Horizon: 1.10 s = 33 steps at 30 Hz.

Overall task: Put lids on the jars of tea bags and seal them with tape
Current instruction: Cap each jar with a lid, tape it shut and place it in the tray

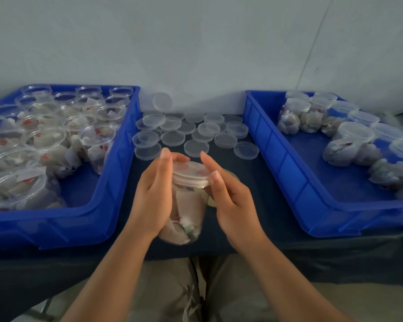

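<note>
A clear plastic jar of tea bags [186,212] is tilted above the dark table's front edge, with a clear lid [191,171] sitting on its mouth. My left hand [153,196] grips the jar's left side, its fingertips curling over the lid's far edge. My right hand [228,196] pinches the lid's right rim between the thumb and the fingers. Several loose clear lids [189,131] lie on the table behind the jar. A pale yellowish round thing [232,175] shows partly behind my right hand; I cannot tell what it is.
A blue bin [116,159] on the left holds several open jars of tea bags [44,138]. A blue bin [286,163] on the right holds several lidded jars [349,145]. A pale wall stands right behind the table. My lap is below the table edge.
</note>
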Tool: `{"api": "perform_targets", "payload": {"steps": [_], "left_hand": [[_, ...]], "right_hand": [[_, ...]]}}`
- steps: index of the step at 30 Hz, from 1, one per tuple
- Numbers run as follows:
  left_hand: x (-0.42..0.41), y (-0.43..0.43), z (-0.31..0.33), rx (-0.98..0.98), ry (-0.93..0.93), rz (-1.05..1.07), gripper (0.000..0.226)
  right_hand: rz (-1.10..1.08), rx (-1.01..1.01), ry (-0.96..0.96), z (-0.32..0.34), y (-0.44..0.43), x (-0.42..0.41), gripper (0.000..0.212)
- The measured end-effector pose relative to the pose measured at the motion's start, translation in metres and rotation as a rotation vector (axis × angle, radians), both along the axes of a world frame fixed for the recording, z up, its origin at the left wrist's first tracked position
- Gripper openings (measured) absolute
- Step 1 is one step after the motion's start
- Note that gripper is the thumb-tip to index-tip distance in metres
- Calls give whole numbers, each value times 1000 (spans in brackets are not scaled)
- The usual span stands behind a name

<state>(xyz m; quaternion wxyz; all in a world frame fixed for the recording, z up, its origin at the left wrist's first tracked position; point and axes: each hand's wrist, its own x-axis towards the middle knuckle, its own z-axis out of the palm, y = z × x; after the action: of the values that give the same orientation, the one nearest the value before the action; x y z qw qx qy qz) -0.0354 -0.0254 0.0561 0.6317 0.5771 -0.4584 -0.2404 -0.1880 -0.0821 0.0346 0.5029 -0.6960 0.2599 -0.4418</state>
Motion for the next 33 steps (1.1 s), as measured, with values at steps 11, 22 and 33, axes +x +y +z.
{"api": "perform_targets", "payload": {"steps": [11,22,33], "left_hand": [[-61,-105,72,-187,-43,-253,35],[-146,-242,77,48,-644,-432,47],[-143,-284,31,222,-983,-415,38]], "right_hand": [[-252,-499,544,112,-78,-73,103],[-532,-396,1165,140,-215,-146,26],[-445,-100,1221,60,-289,-157,61]]}}
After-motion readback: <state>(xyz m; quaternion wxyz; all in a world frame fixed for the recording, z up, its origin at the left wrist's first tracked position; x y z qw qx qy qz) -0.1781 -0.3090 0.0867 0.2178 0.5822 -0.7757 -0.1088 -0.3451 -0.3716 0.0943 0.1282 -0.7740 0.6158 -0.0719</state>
